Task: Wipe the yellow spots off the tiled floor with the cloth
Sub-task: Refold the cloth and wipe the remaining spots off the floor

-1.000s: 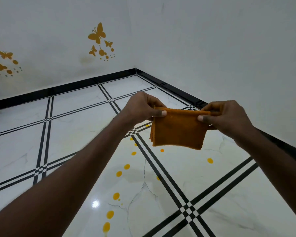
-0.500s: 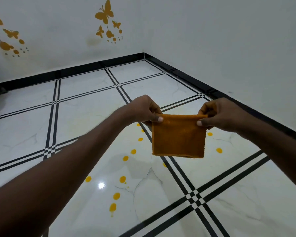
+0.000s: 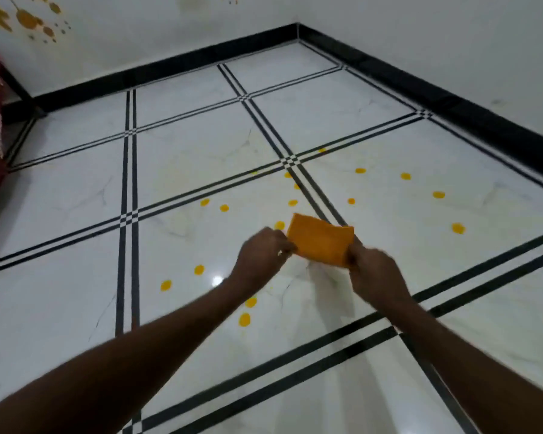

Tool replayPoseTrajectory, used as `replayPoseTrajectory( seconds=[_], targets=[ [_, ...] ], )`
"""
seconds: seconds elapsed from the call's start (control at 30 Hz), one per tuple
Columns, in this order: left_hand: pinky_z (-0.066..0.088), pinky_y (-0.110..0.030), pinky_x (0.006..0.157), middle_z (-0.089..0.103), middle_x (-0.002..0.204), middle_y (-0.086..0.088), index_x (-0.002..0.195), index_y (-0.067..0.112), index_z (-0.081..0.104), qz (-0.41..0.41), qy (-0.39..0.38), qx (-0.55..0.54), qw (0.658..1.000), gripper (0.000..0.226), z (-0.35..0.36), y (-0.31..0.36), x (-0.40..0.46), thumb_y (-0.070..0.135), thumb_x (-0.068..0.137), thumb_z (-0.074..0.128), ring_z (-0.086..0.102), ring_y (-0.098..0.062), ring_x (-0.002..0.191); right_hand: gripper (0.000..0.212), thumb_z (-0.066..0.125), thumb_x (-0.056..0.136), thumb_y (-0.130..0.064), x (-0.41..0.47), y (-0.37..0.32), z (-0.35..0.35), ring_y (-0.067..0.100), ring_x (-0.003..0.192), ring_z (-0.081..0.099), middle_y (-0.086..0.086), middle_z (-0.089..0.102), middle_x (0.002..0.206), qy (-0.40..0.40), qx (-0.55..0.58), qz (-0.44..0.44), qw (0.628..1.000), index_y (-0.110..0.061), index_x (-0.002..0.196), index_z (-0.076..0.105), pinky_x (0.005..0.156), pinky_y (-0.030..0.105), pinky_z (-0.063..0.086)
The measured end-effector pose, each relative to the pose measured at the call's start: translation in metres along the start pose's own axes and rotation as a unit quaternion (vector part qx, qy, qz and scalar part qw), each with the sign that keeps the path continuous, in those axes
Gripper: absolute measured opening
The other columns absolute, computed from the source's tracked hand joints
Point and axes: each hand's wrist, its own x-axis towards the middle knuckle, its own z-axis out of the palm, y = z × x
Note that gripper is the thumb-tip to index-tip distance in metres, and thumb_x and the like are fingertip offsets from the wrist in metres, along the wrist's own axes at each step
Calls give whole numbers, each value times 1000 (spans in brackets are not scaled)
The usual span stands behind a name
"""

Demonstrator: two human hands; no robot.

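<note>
Orange cloth (image 3: 320, 239) pinched between left hand (image 3: 261, 255) and right hand (image 3: 376, 274); yellow spots (image 3: 244, 319) below.

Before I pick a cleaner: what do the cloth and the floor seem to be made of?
The cloth looks like soft folded fabric, perhaps microfibre or terry, with a matte orange surface; blur hides the weave. The floor looks like glossy polished tile, ceramic or marble-look, given the grey veining, black lines and bright light reflection.

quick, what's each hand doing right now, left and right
Left hand: closed, pinching the left edge of the cloth.
Right hand: closed, gripping the cloth's right edge.
</note>
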Motion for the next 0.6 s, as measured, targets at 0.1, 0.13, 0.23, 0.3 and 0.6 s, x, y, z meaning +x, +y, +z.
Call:
replayPoseTrajectory(
  seconds=[0.1, 0.13, 0.23, 0.3, 0.6],
  targets=[
    [53, -42, 84, 73, 103, -6, 105, 20, 77, 3, -173, 70, 983, 29, 56, -26, -57, 21, 90, 52, 64, -29, 100, 16, 72, 77, -2, -49, 11, 70, 29, 68, 68, 9, 69, 75, -102, -98, -22, 990, -10, 89, 65, 60, 30, 40],
    [55, -42, 81, 74, 98, -6, 102, 18, 77, 0, -157, 74, 985, 29, 67, -36, -67, 19, 89, 52, 66, -30, 95, 24, 77, 65, 3, -57, 12, 83, 26, 55, 63, 7, 64, 63, -82, -97, -35, 991, -10, 77, 62, 54, 29, 36],
    [57, -37, 63, 70, 76, -2, 86, 17, 75, -55, -29, 36, 997, 31, 65, -66, -77, 30, 84, 48, 67, -27, 71, 21, 70, 64, 4, -49, 5, 96, 22, 49, 49, 8, 58, 61, 40, -89, -32, 995, -9, 75, 58, 53, 29, 33],
    [56, -38, 62, 68, 76, -1, 88, 16, 74, -104, 4, 42, 994, 30, 52, -91, -72, 34, 85, 50, 66, -27, 72, 16, 61, 78, -7, -27, -6, 106, 25, 65, 55, 14, 64, 81, 85, -90, -39, 992, -6, 93, 62, 60, 33, 40],
    [48, -47, 94, 51, 142, -22, 143, 4, 48, -167, -76, 122, 976, 68, 69, -167, -127, 44, 90, 35, 52, -40, 128, 71, 28, 100, -49, -27, -19, 177, 46, 156, 17, 23, 15, 170, -45, -159, -38, 986, -19, 164, 19, 124, 66, 15]
  ],
)
